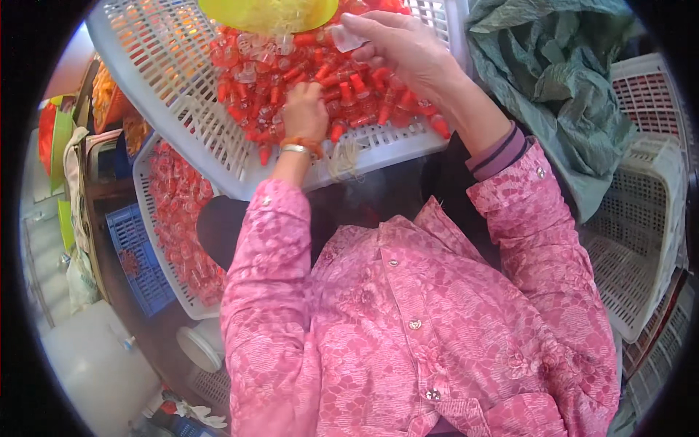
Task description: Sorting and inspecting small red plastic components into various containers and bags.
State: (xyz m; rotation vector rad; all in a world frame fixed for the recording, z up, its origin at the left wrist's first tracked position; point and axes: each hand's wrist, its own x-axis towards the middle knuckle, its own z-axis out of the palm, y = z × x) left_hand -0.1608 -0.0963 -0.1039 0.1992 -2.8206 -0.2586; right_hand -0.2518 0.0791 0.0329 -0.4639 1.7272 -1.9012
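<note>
The left hand (304,109) rests curled in the red pieces (342,91) filling the white basket (182,87); the right hand (400,47) pinches what looks like a clear piece (344,38) near its far edge, mid-sorting.

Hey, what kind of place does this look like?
Probably a small sorting or packing workshop. A white basket holds a heap of small red-capped vials, a second basket of them sits lower left, and empty crates stand to the right.
</note>
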